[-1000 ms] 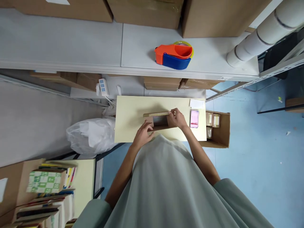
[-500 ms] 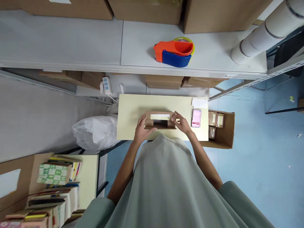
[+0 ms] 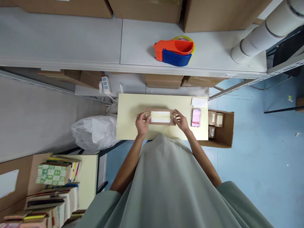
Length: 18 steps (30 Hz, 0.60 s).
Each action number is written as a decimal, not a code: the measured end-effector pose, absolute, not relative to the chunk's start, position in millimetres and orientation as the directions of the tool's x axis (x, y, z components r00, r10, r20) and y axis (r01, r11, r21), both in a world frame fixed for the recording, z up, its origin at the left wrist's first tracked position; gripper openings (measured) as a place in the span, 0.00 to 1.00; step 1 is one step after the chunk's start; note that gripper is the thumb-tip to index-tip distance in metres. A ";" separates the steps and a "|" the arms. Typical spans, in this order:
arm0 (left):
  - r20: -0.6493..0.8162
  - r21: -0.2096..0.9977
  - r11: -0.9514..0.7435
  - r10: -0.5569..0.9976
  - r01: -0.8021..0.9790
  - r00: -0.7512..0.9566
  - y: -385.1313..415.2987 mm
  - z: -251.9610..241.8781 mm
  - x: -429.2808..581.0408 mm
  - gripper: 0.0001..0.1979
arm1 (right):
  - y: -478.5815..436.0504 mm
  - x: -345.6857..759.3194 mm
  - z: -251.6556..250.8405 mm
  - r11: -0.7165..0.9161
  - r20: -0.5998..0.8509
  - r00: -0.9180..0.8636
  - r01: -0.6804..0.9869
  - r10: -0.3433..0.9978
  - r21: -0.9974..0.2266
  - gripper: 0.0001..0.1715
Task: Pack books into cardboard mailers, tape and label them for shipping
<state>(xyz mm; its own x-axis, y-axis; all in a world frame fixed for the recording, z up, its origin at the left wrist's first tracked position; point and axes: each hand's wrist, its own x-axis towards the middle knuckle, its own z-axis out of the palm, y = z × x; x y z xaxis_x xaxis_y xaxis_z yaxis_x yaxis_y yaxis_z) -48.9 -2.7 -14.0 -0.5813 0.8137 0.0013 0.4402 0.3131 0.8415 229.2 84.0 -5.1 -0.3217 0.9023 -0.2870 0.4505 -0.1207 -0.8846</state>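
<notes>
A small cardboard box (image 3: 160, 123) lies on the pale yellow table, its top flaps folded shut. White label pieces on the two flaps meet along a seam, and clear tape shows at the ends. My left hand (image 3: 142, 123) grips the box's left end, with its thumb on the top near the label. At the right end, my right hand (image 3: 180, 121) holds the flap edges, its fingers curled around the corner. What lies inside the box is hidden.
A phone (image 3: 196, 117) and white paper (image 3: 199, 102) lie on the table's (image 3: 133, 103) right. Beside it stands an open carton (image 3: 225, 129) with several small boxes. A tape dispenser (image 3: 174, 53) sits on the shelf, a plastic bag (image 3: 95, 133) left, and a carton of books (image 3: 57, 190) lower left.
The box's near flap has been folded over, covering the dark opening that showed before. My left hand has moved up from the near left corner to the left end; my right hand barely shifted.
</notes>
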 end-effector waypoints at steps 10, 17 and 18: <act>-0.072 0.931 0.271 0.793 0.246 -0.605 -0.9 -10.4 -44.9 0.19 | 72.8 224.6 5.0 -0.111 -0.256 -0.298 0.429 0.920 -0.896 0.26; -0.126 0.918 0.325 0.783 0.228 -0.609 1.0 -12.4 -50.0 0.17 | 70.6 220.4 2.1 -0.036 -0.220 -0.305 0.511 0.926 -0.859 0.24; -0.116 0.915 0.322 0.788 0.243 -0.605 0.8 -13.2 -50.7 0.17 | 70.6 219.9 -0.1 -0.034 -0.224 -0.302 0.526 0.927 -0.850 0.25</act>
<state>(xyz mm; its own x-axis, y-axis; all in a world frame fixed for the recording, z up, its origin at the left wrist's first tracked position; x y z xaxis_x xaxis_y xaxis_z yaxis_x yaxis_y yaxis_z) -50.7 0.8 -13.2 -0.6049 0.7877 -0.1164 0.2427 0.3216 0.9152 219.9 70.6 -0.1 -0.3024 0.9265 -0.2240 0.5256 -0.0340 -0.8500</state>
